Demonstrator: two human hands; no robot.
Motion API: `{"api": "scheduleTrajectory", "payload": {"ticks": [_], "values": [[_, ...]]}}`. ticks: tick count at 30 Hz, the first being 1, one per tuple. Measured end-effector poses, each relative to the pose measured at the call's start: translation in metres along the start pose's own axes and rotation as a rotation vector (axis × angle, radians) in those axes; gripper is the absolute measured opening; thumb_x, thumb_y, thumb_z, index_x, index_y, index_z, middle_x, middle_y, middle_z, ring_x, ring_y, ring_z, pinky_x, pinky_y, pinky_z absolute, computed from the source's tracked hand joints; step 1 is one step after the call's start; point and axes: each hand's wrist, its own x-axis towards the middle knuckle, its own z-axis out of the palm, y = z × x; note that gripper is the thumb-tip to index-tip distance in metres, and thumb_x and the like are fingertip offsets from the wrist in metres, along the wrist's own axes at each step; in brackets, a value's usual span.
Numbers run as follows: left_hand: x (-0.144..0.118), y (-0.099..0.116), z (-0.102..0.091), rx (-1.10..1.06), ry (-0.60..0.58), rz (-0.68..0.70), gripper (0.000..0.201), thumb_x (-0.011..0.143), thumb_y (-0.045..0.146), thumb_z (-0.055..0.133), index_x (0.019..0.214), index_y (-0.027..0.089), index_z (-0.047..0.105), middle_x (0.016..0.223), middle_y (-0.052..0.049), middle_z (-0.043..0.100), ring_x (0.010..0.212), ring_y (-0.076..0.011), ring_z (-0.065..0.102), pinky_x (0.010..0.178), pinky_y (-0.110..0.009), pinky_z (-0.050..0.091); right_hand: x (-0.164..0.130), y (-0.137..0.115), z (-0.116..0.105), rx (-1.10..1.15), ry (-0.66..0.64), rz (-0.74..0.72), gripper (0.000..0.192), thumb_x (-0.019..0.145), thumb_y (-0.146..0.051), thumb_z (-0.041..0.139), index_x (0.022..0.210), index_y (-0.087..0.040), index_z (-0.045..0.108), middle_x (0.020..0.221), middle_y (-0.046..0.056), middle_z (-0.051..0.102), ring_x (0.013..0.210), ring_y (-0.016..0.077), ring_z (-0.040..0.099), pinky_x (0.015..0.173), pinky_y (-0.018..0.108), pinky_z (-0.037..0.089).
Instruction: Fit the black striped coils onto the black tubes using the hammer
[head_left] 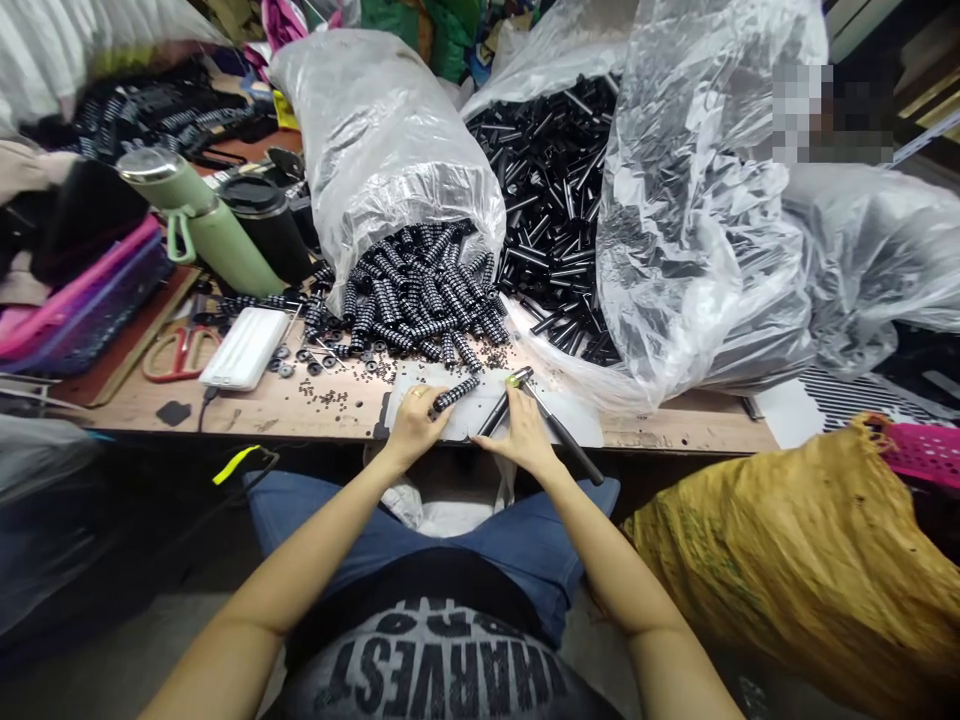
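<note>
My left hand (415,425) is closed around a ribbed black-and-white cylinder (456,394), holding it over a pale work plate (585,412). To its right, my right hand (527,430) has thumb and fingers spread apart beside a smooth black tube (493,414). The thumb is near the tube's lower end and the fingertips are near its upper end; I cannot tell how firmly they touch it. A hammer-like tool (574,447) with a metal head and black handle lies against the far side of this hand, its handle jutting past the table edge.
Ribbed cylinders (409,295) spill from a plastic bag (390,130). Behind lie many black tubes (555,210) in clear plastic (690,220). Leftward are scissors (180,352), a white power bank (245,350), a green bottle (217,235) and small loose parts. A yellow sack (795,560) stands right.
</note>
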Motion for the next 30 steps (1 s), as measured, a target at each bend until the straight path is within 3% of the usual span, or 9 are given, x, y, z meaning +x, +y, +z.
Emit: {"api": "scheduleTrajectory", "payload": {"ticks": [3,5,8,11,15,19,22,30], "values": [[0.016,0.010,0.001,-0.307,0.163,-0.081,0.029,0.082,0.044,0.062,0.098,0.019,0.064,0.104,-0.010,0.063,0.103,-0.0231,0.057,0.093,-0.037,0.045,0.000,-0.002,-0.003,-0.043,-0.040,0.048,0.116,0.056,-0.064,0.076,0.145,-0.008,0.026,0.139,0.024,0.041,0.129,0.0404,0.037,0.107,0.056,0.031],[0.030,0.021,0.004,-0.566,0.204,-0.160,0.034,0.084,0.048,0.058,0.100,0.018,0.062,0.095,-0.008,0.064,0.094,-0.0197,0.060,0.086,-0.032,0.048,0.002,-0.003,-0.006,-0.041,-0.051,0.053,0.116,0.055,-0.062,0.078,0.144,-0.009,0.027,0.138,0.024,0.042,0.129,0.0405,0.038,0.107,0.057,0.031],[0.043,0.037,0.004,-0.984,0.152,-0.327,0.041,0.090,0.052,0.045,0.112,0.019,0.056,0.075,0.000,0.057,0.060,-0.0101,0.055,0.056,-0.022,0.046,0.001,-0.006,-0.015,0.051,-0.039,-0.040,0.115,0.057,-0.056,0.080,0.145,-0.010,0.023,0.141,0.024,0.038,0.133,0.0377,0.035,0.109,0.055,0.030],[0.045,0.052,-0.003,-1.226,-0.004,-0.456,0.045,0.087,0.052,0.050,0.118,0.020,0.054,0.062,0.006,0.047,0.038,-0.0048,0.037,0.035,-0.017,0.028,-0.003,-0.015,-0.028,0.189,-0.005,-0.196,0.115,0.059,-0.053,0.080,0.147,-0.014,0.018,0.145,0.021,0.034,0.137,0.0349,0.031,0.112,0.053,0.028],[0.041,0.066,-0.010,-1.310,-0.127,-0.545,0.049,0.085,0.045,0.052,0.125,0.017,0.054,0.055,0.006,0.048,0.034,-0.0055,0.037,0.032,-0.017,0.024,0.001,-0.033,-0.045,0.343,0.058,-0.392,0.113,0.060,-0.050,0.081,0.147,-0.020,0.016,0.146,0.017,0.033,0.138,0.0328,0.030,0.111,0.051,0.032],[0.041,0.074,-0.004,-1.272,-0.067,-0.645,0.035,0.083,0.043,0.054,0.096,0.012,0.065,0.055,0.002,0.055,0.039,-0.0081,0.047,0.037,-0.020,0.035,0.012,-0.045,-0.049,0.387,0.057,-0.489,0.115,0.060,-0.047,0.082,0.148,-0.020,0.013,0.148,0.016,0.031,0.139,0.0317,0.029,0.113,0.049,0.031],[0.042,0.079,-0.001,-1.234,-0.085,-0.690,0.034,0.081,0.048,0.058,0.079,0.014,0.059,0.050,0.002,0.053,0.041,-0.0112,0.053,0.042,-0.022,0.044,0.016,-0.047,-0.046,0.370,0.033,-0.489,0.116,0.061,-0.046,0.082,0.148,-0.020,0.010,0.150,0.017,0.028,0.140,0.0309,0.028,0.116,0.048,0.028],[0.048,0.087,-0.004,-1.165,-0.275,-0.833,0.033,0.087,0.046,0.053,0.077,0.015,0.054,0.047,0.002,0.052,0.035,-0.0119,0.052,0.035,-0.020,0.041,0.009,-0.044,-0.038,0.456,0.004,-0.328,0.108,0.055,-0.031,0.082,0.144,-0.018,0.022,0.140,0.016,0.038,0.131,0.0291,0.039,0.111,0.045,0.035]]}}
